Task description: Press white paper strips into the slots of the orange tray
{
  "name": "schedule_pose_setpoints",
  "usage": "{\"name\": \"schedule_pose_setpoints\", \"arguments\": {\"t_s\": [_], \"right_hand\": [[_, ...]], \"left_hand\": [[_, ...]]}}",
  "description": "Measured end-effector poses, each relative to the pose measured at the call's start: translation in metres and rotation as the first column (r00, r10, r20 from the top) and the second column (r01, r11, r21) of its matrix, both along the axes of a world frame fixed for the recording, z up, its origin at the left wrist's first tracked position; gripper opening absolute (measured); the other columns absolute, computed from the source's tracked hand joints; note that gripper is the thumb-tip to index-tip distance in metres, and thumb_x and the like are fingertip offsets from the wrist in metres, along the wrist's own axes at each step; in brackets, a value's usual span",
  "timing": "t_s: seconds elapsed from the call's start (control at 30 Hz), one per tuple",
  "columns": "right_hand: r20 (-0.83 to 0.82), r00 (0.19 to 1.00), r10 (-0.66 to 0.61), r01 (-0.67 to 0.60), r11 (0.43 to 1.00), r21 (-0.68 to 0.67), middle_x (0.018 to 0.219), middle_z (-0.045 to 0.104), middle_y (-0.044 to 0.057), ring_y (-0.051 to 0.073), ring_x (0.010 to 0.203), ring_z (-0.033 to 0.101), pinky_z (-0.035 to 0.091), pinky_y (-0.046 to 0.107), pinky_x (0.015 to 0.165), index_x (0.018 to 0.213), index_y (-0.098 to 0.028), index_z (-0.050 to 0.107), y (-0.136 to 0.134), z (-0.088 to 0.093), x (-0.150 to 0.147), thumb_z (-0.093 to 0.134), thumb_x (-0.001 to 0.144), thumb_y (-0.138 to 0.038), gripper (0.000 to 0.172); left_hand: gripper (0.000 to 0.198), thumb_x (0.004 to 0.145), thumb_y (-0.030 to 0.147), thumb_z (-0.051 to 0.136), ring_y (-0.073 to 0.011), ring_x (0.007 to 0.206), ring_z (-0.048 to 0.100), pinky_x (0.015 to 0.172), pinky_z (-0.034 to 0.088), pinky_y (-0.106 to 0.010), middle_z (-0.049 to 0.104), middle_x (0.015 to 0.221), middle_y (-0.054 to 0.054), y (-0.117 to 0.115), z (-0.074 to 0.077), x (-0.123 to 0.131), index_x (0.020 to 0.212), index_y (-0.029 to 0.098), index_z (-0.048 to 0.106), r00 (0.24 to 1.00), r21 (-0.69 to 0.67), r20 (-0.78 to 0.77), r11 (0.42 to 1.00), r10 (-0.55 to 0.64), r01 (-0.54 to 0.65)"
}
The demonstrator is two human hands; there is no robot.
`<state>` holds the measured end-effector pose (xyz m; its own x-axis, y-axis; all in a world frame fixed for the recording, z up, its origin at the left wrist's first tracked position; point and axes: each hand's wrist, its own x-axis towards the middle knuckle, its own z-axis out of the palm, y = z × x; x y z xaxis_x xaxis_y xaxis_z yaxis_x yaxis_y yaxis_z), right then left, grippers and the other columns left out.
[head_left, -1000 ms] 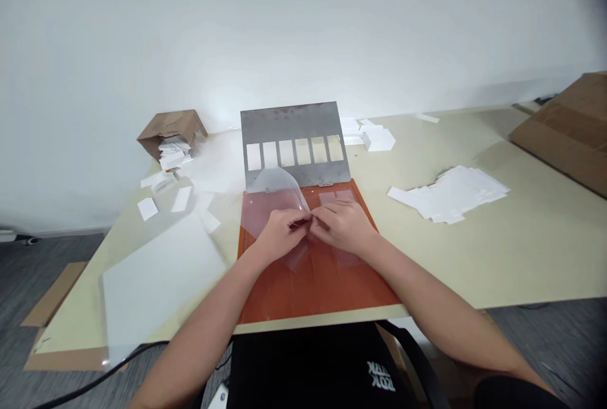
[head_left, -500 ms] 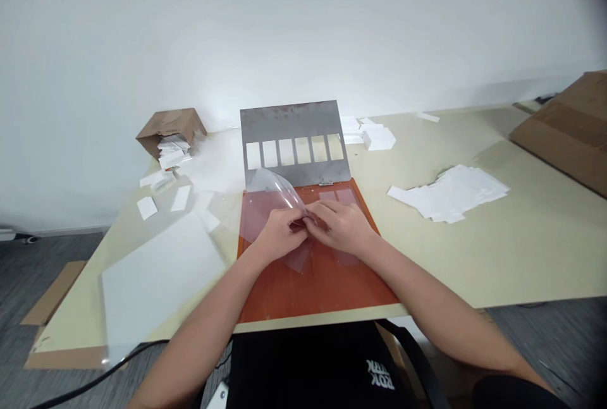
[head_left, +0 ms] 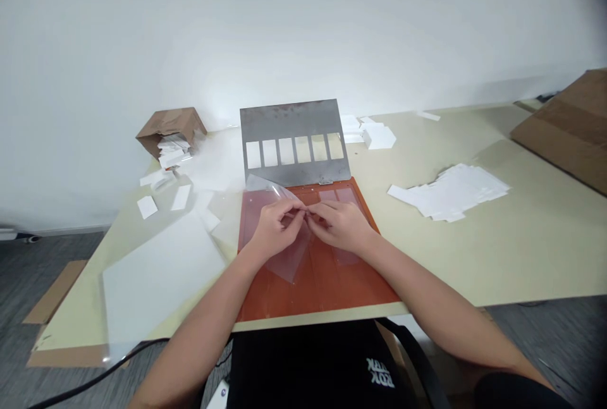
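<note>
An orange-red board (head_left: 327,282) lies at the table's near edge. A grey metal plate (head_left: 290,119) with a row of rectangular windows stands hinged up at its far end. A clear plastic film (head_left: 284,260) lies loosely over the board's left half. My left hand (head_left: 272,229) and my right hand (head_left: 341,225) meet above the board's middle, both pinching the film at one spot with their fingertips.
A large white sheet (head_left: 159,276) lies left of the board. A tipped brown box (head_left: 171,128) spills white cards at the back left. A pile of white cards (head_left: 450,194) lies on the right, with small white boxes (head_left: 377,137) behind and brown cardboard (head_left: 569,128) far right.
The film's raised, curled flap has come down and now lies flatter over the board. Both hands stayed together, shifting slightly away from me.
</note>
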<state>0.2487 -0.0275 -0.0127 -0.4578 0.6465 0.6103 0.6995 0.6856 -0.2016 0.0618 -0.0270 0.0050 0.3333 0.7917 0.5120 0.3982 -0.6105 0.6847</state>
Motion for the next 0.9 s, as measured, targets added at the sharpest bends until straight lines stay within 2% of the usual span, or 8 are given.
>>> {"name": "schedule_pose_setpoints", "arguments": {"t_s": [0.13,0.33,0.53,0.73,0.9], "right_hand": [[-0.013,1.0,-0.011,0.011,1.0,0.01,0.068,0.069,0.001,0.01,0.057,0.055,0.03,0.025,0.05,0.083,-0.018,0.068,-0.0003,0.0015,0.0005,0.05,0.091,-0.024,0.021],[-0.001,0.999,-0.046,0.046,0.999,0.03,0.062,0.065,0.0,0.01,0.053,0.051,0.025,0.025,0.048,0.072,-0.018,0.064,0.0002,0.0014,0.0013,0.049,0.087,-0.024,0.022],[0.033,0.998,-0.057,0.056,0.998,0.038,0.058,0.062,0.0,0.01,0.05,0.045,0.022,0.025,0.048,0.065,-0.019,0.061,0.0011,-0.0004,0.0024,0.051,0.082,-0.022,0.02],[0.018,0.999,-0.043,0.043,0.999,0.004,0.056,0.06,0.0,0.01,0.05,0.045,0.022,0.025,0.049,0.062,-0.019,0.057,0.0025,-0.0007,0.0036,0.051,0.081,-0.02,0.02],[-0.041,0.999,-0.023,0.02,0.998,-0.067,0.059,0.064,0.0,0.01,0.053,0.05,0.027,0.024,0.05,0.064,-0.02,0.059,0.0037,-0.0008,0.0028,0.05,0.082,-0.019,0.02]], "left_hand": [[0.012,0.091,0.015,0.051,-0.011,0.069,0.066,0.062,0.054,-0.02,0.071,0.081,-0.003,-0.0004,-0.0022,0.0008,0.088,0.018,0.063,0.998,0.043,-0.062,0.999,-0.008,0.01],[0.016,0.089,0.011,0.049,-0.0132,0.074,0.065,0.069,0.054,-0.025,0.07,0.085,-0.004,0.0007,-0.0091,-0.0007,0.096,0.019,0.061,0.986,0.14,-0.165,0.989,-0.032,0.055],[0.017,0.091,0.011,0.046,-0.0161,0.076,0.065,0.069,0.053,-0.028,0.068,0.083,-0.005,0.0001,-0.0086,-0.0012,0.098,0.019,0.06,0.967,0.187,-0.25,0.977,-0.051,0.1],[0.018,0.09,0.01,0.045,-0.0154,0.078,0.065,0.069,0.052,-0.027,0.068,0.082,-0.004,-0.0006,-0.0076,-0.0004,0.097,0.02,0.058,0.965,0.184,-0.256,0.978,-0.05,0.099],[0.014,0.088,0.01,0.046,-0.0141,0.073,0.063,0.067,0.051,-0.026,0.066,0.079,-0.002,-0.0009,-0.0058,0.0002,0.092,0.02,0.056,0.974,0.157,-0.223,0.985,-0.04,0.077]]}}
